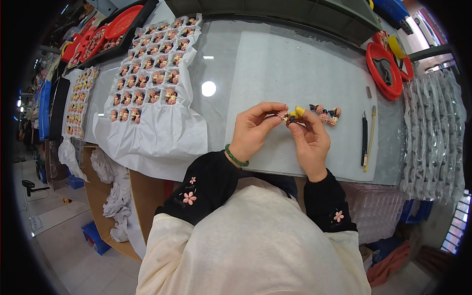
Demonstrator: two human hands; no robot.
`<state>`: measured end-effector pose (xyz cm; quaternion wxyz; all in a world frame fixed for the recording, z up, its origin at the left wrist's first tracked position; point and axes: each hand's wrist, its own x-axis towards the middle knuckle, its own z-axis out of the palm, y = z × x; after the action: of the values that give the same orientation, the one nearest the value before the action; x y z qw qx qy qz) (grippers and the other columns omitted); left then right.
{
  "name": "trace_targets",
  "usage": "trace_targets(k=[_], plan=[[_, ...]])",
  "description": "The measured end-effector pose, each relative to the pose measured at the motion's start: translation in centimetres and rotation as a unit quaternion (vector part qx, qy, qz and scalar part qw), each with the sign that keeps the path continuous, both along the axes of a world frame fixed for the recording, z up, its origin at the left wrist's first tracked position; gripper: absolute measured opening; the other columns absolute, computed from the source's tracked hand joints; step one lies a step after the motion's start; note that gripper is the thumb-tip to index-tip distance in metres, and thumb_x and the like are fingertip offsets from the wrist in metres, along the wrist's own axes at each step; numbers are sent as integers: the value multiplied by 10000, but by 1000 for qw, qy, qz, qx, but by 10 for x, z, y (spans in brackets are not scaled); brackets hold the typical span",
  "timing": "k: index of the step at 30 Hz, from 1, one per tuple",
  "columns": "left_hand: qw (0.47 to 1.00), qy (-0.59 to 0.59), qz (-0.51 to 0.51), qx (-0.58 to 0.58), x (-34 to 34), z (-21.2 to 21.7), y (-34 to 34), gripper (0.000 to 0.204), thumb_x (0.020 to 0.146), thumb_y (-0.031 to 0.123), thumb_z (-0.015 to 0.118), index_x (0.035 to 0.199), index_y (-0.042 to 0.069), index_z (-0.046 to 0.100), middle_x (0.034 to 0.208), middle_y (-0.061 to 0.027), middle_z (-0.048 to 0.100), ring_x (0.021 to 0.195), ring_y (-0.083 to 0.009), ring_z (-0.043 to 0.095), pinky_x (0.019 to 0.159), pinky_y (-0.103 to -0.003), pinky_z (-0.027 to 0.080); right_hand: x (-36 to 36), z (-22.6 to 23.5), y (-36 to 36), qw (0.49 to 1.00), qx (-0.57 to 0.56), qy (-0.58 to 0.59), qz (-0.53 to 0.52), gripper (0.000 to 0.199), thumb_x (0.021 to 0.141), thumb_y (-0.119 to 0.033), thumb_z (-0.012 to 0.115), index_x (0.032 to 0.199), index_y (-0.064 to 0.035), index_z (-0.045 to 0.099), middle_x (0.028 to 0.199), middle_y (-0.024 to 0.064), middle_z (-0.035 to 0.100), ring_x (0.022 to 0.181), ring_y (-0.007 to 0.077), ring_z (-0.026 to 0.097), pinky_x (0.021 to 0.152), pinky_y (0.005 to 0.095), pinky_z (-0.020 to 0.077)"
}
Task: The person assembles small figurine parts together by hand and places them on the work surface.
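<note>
My left hand (250, 130) pinches a small figurine (283, 116) with pink and dark parts between thumb and fingers. From the other side my right hand (311, 142) is also closed on the figurine, with yellow covering on a fingertip (299, 111). Fingers hide much of the piece, so its full shape cannot be made out. Just beyond my right hand, several similar pink and dark figurines (330, 117) lie in a loose group on the white sheet (275, 64).
Left of the sheet stands a paper-lined tray of figurines (171, 97), with another filled tray (78, 105) farther left. A black-handled tool (364, 140) and a thin yellow stick (371, 137) lie at right. Beyond are a red dish (373, 61) and stacked clear plastic trays (432, 132).
</note>
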<state>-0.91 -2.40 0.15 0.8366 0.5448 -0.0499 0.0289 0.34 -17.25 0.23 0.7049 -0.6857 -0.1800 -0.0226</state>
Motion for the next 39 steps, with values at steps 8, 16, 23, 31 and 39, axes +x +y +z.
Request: trace_targets(k=[8,16,23,31,39], plan=[[995,60,-64,-53,1,6,-2,283,870,34,496,1142,-45,509,1138,-143,547,1007,-167,543,886,-286,432,0,4,-2,988,-87,-116,-51,281,787,64,581,1061,49,517,1012,117,556,908,172,570,803,270,483],[984,129,-12,-124,5,8,1,314,898,131,474,1160,-41,472,905,-64,555,864,-178,586,784,-284,491,39,39,-22,890,-357,-261,-111,348,675,26,652,1011,-7,570,884,98,598,795,257,529,689,321,441],[989,130,-41,-48,4,5,3,316,938,201,379,1109,-38,495,843,-40,530,698,-114,523,572,-212,411,53,38,-27,879,-412,-239,-18,348,689,24,626,1028,-22,563,885,96,586,783,239,505,673,310,421],[974,147,-156,-78,2,1,6,352,923,311,441,970,-3,593,661,-11,548,530,-63,487,471,-182,368,13,22,3,962,-183,-202,14,268,761,15,607,1026,7,566,960,119,567,826,196,563,677,260,468],[992,115,-48,-28,3,2,8,261,848,100,572,1083,-10,550,814,-10,571,705,-62,509,623,-184,415,12,7,0,995,-82,-41,40,274,793,20,599,1060,41,541,970,102,585,888,153,573,746,247,473]])
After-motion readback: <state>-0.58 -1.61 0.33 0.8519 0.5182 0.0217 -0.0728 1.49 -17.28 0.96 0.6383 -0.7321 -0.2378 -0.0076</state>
